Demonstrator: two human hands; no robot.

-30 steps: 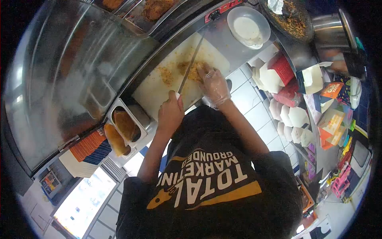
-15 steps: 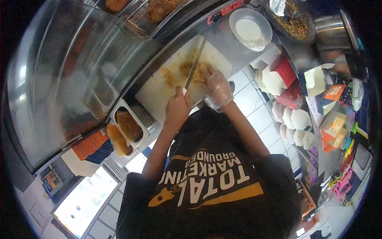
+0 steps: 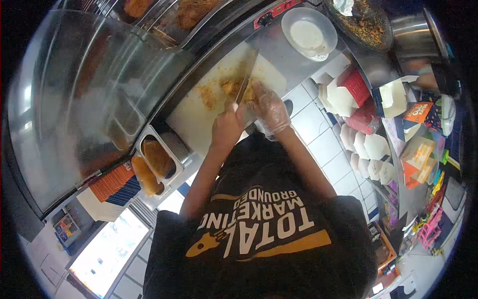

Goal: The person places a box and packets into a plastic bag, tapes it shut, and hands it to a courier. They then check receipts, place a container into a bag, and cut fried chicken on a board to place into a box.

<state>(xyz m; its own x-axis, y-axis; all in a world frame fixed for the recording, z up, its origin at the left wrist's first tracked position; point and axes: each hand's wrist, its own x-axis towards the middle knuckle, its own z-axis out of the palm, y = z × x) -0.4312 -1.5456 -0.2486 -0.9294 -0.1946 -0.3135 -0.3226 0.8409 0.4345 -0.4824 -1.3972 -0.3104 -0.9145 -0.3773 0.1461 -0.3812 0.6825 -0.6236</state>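
A kitchen knife (image 3: 247,79) is in my left hand (image 3: 228,126), its fingers wrapped round the white handle. The blade points away from me and lies across a golden-brown, crumbed piece of food (image 3: 230,88) on the white cutting board (image 3: 191,117). My right hand (image 3: 272,112), in a clear plastic glove, grips the food's right side, its fingertips close beside the blade. Crumbs (image 3: 206,95) are scattered over the board left of the knife. The blade and the glove partly hide the food.
Left of the board sit a metal pan (image 3: 175,168) with brown contents and a sauce-stained plastic container (image 3: 144,175). A round white tub (image 3: 307,40) stands beyond its right corner. Stacked food boxes (image 3: 366,144) line the right side. A glass-like panel (image 3: 89,109) borders the left.
My left hand has shifted slightly right and turned the knife, so more of the blade's flat side shows. My right hand stays at the food with its fingers a little raised.
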